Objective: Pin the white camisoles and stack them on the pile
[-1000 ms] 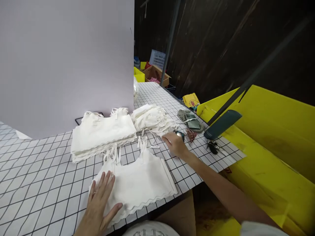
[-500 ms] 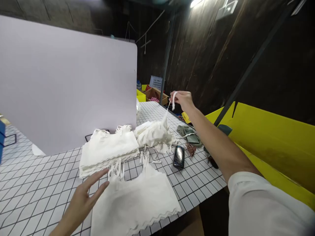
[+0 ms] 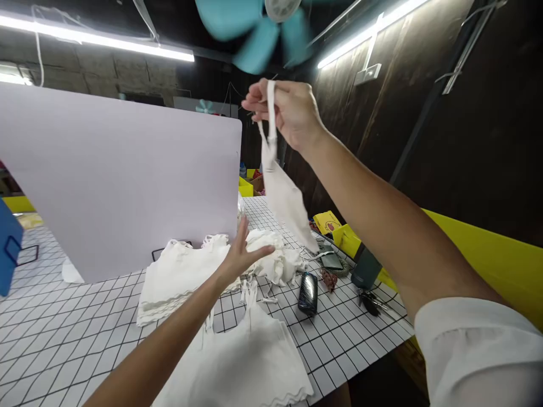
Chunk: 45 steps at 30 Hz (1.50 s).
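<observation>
Raised high, my right hand [image 3: 286,110] grips a white camisole top [image 3: 284,195] by its strap, and the garment hangs below it. My left hand [image 3: 244,254] is open, fingers spread and holding nothing, over the white garments. Behind that hand lies a loose heap of white tops [image 3: 278,257]. To its left is a neat folded stack of white tops [image 3: 182,268] with wavy hems, partly covered by my left forearm. A second flat pile of white tops [image 3: 254,356] lies at the near edge, straps pointing away from me.
A large pale board [image 3: 127,186] stands upright across the grid-patterned table [image 3: 85,333]. On the right lie a black shiny case [image 3: 307,294], a brown hair tie [image 3: 328,279], keys [image 3: 373,302] and a dark green bottle [image 3: 365,268]. Yellow bins [image 3: 479,243] flank the table's right side.
My right hand has lifted the camisole top out of the heap by its strap. My left hand has moved from the near pile forward and right. The view has tilted up.
</observation>
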Each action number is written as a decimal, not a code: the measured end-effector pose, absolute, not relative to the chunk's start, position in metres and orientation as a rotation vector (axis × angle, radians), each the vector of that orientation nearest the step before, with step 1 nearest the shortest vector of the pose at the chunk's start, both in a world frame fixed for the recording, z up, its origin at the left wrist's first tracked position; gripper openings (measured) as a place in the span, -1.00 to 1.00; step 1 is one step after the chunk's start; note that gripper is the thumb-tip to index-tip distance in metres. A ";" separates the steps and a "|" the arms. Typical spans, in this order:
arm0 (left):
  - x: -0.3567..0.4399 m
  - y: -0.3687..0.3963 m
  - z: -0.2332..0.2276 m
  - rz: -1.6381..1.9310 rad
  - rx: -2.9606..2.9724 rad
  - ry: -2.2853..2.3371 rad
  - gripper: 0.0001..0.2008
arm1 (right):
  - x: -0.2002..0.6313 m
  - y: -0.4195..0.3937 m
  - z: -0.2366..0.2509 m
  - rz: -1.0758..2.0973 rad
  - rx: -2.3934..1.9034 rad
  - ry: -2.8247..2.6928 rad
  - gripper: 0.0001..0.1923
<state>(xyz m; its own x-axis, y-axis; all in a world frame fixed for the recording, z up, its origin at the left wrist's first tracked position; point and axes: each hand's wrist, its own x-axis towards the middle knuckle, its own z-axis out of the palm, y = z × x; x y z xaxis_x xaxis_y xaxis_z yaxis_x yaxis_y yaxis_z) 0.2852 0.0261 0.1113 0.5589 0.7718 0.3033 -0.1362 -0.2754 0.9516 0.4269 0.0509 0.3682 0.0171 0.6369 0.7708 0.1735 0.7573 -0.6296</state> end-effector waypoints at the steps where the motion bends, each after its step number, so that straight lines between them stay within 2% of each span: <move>1: 0.296 0.023 0.120 0.982 1.589 0.506 0.02 | 0.410 0.051 0.367 0.465 -0.626 -1.542 -0.81; 5: 0.320 0.014 0.144 1.048 1.174 0.510 -0.36 | 0.379 0.064 0.344 0.622 -0.638 -1.658 -0.92; 6: 0.317 0.012 0.146 1.045 1.063 0.506 -0.46 | 0.383 0.067 0.333 0.617 -0.698 -1.710 -0.88; 8: 0.302 0.009 0.147 0.991 0.919 0.423 -0.58 | 0.399 0.067 0.305 0.517 -0.833 -1.747 -0.62; 10: 0.278 0.007 0.144 0.948 0.841 0.313 -0.60 | 0.420 0.057 0.266 0.348 -0.936 -1.629 -0.52; 13: 0.245 0.002 0.136 0.997 0.762 0.299 -0.59 | 0.434 0.029 0.197 0.308 -1.006 -1.481 -0.74; 15: 0.233 -0.001 0.130 1.041 0.750 0.368 -0.60 | 0.425 0.006 0.151 0.488 -1.028 -1.549 -0.64; 17: 0.226 -0.004 0.124 1.037 0.774 0.420 -0.60 | 0.407 -0.014 0.112 0.734 -1.006 -1.603 -0.65; 20: 0.216 -0.005 0.116 0.982 0.802 0.507 -0.61 | 0.388 -0.024 0.080 1.043 -1.024 -1.505 -0.63; 27: 0.163 0.003 0.094 0.942 0.875 0.701 -0.79 | 0.434 0.008 0.076 1.184 -1.045 -1.025 -0.58; 31: 0.139 0.010 0.072 0.867 1.043 0.731 -0.79 | 0.445 0.015 0.073 1.227 -1.016 -0.922 -0.62; 35: 0.124 0.022 0.052 0.602 1.275 0.918 -0.75 | 0.436 0.012 0.075 1.325 -0.969 -0.921 -0.63; 38: 0.128 0.023 0.045 0.669 1.480 1.148 -0.71 | 0.422 0.009 0.083 1.352 -0.953 -1.039 -0.58; 40: 0.143 0.017 0.047 0.756 1.511 1.101 -0.62 | 0.412 0.007 0.088 1.388 -0.928 -1.137 -0.48; 43: 0.179 -0.002 0.054 0.567 1.292 0.697 -0.33 | 0.396 0.006 0.095 1.439 -0.877 -1.203 -0.33; 45: 0.202 -0.013 0.057 0.493 1.065 0.510 -0.24 | 0.389 0.004 0.099 1.409 -0.857 -1.203 -0.28</move>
